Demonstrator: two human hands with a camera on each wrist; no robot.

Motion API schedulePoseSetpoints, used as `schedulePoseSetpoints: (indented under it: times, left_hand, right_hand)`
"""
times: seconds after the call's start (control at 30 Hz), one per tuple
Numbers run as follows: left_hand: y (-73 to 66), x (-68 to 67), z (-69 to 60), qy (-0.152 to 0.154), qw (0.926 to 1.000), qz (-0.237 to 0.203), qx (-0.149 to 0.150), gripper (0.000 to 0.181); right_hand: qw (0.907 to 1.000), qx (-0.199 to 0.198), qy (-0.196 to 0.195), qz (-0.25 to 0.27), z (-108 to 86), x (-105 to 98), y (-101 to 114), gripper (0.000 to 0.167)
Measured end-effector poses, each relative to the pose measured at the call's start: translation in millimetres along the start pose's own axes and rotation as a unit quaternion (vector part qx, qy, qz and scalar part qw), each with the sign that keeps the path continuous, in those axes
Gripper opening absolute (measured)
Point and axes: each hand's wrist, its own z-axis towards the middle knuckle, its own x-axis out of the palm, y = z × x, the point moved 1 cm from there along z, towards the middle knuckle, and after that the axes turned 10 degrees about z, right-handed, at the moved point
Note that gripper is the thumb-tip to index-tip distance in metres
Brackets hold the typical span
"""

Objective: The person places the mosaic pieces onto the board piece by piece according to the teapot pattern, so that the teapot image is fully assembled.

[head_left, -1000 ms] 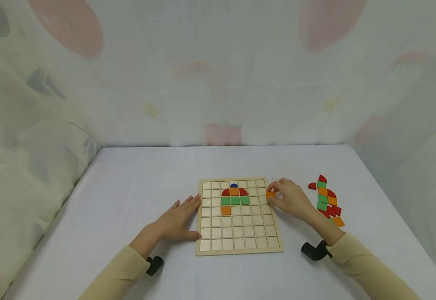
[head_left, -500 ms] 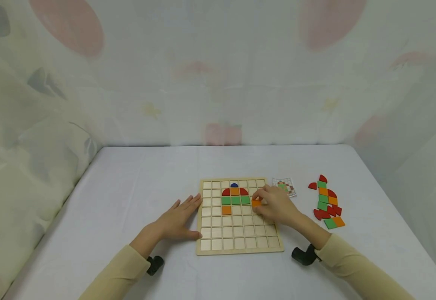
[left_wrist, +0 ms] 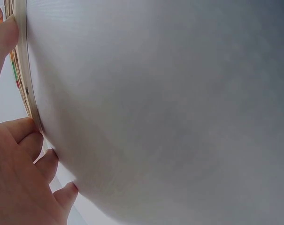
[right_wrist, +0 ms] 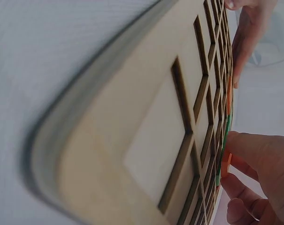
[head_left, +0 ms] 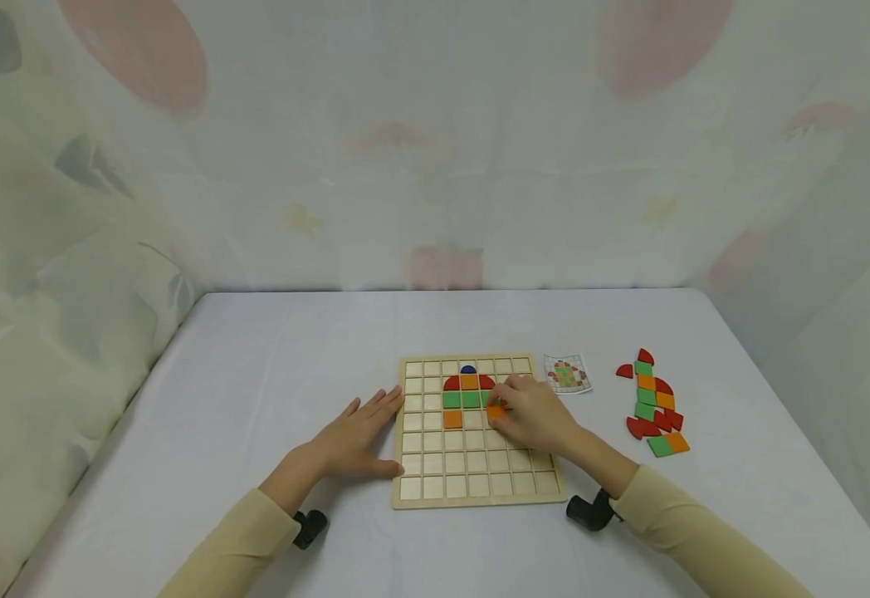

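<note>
A wooden grid board (head_left: 480,502) lies on the table. In its cells sit a blue piece (head_left: 468,370), red curved pieces (head_left: 452,383), an orange square (head_left: 468,382), a row of green squares (head_left: 452,399) and a lower orange square (head_left: 453,419). My right hand (head_left: 535,415) pinches another orange square tile (head_left: 494,413) between thumb and fingers, just below the right end of the green row. Spread beside the board's left edge, my left hand (head_left: 353,440) touches it with thumb and fingertips; the left wrist view shows these fingers (left_wrist: 26,136) against the rim.
Right of the board lies a small pattern card (head_left: 568,374) printed with a coloured grid design. Farther right is a loose cluster of red, green and orange tiles (head_left: 646,397). A pale curtain (head_left: 435,166) stands behind the table.
My right hand has carried the orange tile leftward from the board's right edge to below the green row, uncovering the pattern card. The left hand has stayed in place.
</note>
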Motion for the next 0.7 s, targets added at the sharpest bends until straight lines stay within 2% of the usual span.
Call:
schedulePoseSetpoints:
  times: [0.7]
  left_hand:
    - [0.1,-0.1,0.6,0.001,1.0,0.0,-0.006,0.102]
  right_hand:
    - [0.9993,0.025,0.026,-0.01,0.4,2.4,6.2,0.026]
